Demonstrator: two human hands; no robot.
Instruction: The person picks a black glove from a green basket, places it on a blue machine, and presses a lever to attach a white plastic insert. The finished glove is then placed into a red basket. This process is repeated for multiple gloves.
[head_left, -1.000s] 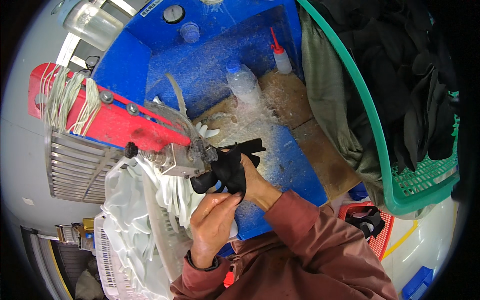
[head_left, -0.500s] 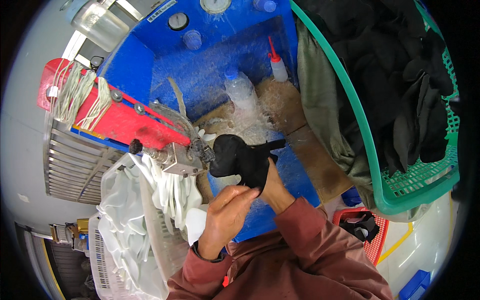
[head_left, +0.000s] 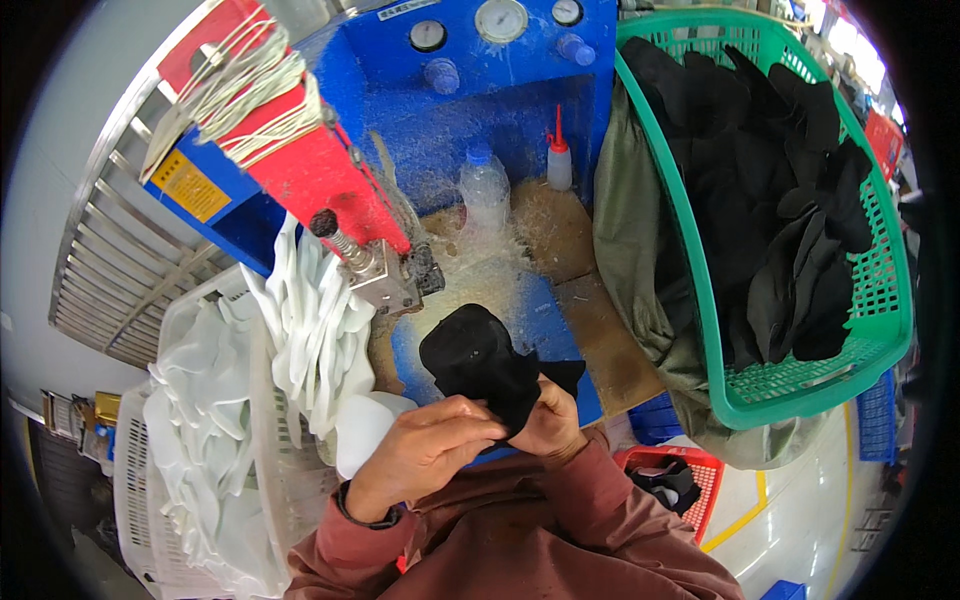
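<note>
A black fabric piece (head_left: 472,352), rounded at its far end and folded near my fingers, is held between both hands just in front of the machine's metal working head (head_left: 392,280). My left hand (head_left: 425,447) is closed on its near left edge, with thumb and fingers pinched together. My right hand (head_left: 553,425) grips the right side, its fingers partly hidden by the fabric. A flap of it juts out to the right past that hand. Beneath the fabric lies the blue work surface (head_left: 560,315). The fabric is apart from the working head.
A red machine arm (head_left: 300,150) wound with pale cord slants in from the upper left. White shaped pieces (head_left: 205,430) fill a white basket (head_left: 270,450) at left. Black pieces fill a green basket (head_left: 712,375) at right. A plastic bottle (head_left: 485,192) and a red-tipped squeeze bottle (head_left: 559,165) stand behind.
Both hands have drawn the black fabric piece back toward me, away from the machine's head. My view has shifted, so more of the green basket shows.
</note>
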